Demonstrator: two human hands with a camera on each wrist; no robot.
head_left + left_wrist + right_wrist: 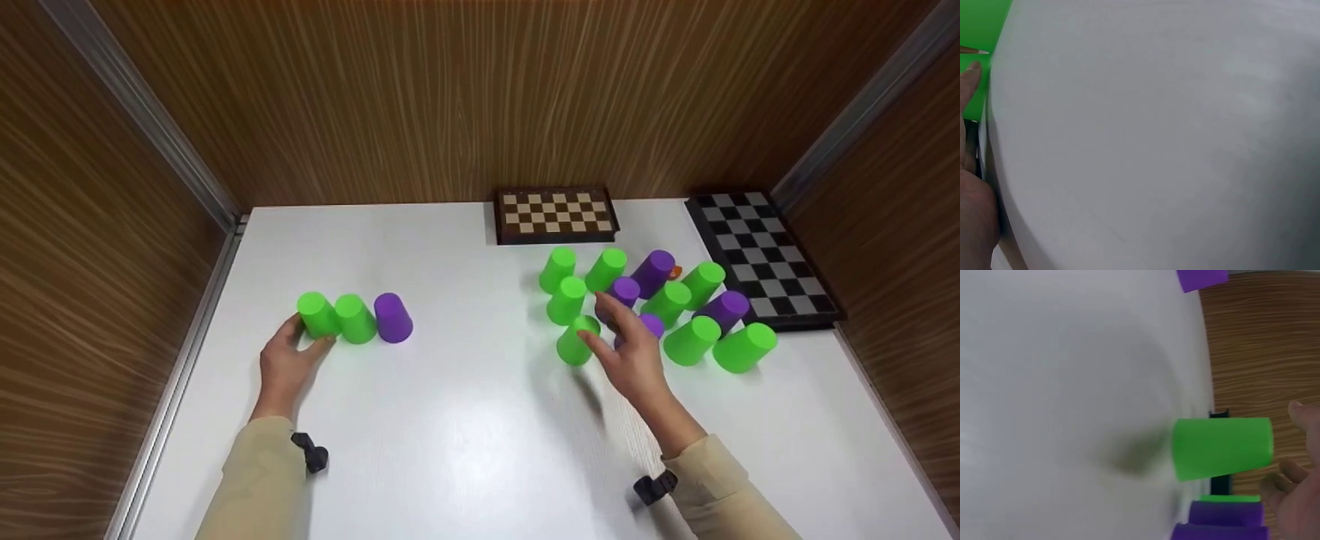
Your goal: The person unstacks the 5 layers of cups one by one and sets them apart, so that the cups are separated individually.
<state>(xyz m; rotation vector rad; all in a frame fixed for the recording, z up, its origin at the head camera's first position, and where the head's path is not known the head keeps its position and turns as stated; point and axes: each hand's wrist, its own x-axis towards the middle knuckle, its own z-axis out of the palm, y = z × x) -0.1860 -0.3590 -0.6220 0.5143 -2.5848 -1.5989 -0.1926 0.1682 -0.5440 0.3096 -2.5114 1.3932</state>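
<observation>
At the left, three upside-down cups stand in a row. My left hand [289,367] grips the outermost green cup [319,315], its thumb on the near side. Right beside that cup is a second green cup [355,319], then a purple cup [394,319]. In the left wrist view only part of the green cup [981,25] shows. My right hand [636,364] hovers with thumb and fingers spread beside the nearest green cup [574,348] of a larger group. The right wrist view shows a gap between that green cup [1221,447] and the fingertips.
Several more green and purple cups, such as a green one [744,349] and a purple one [654,274], crowd the right side. A brown chessboard [557,214] lies at the back, a black one [765,255] at the right. Wood-grain walls [375,105] enclose the white table [450,420].
</observation>
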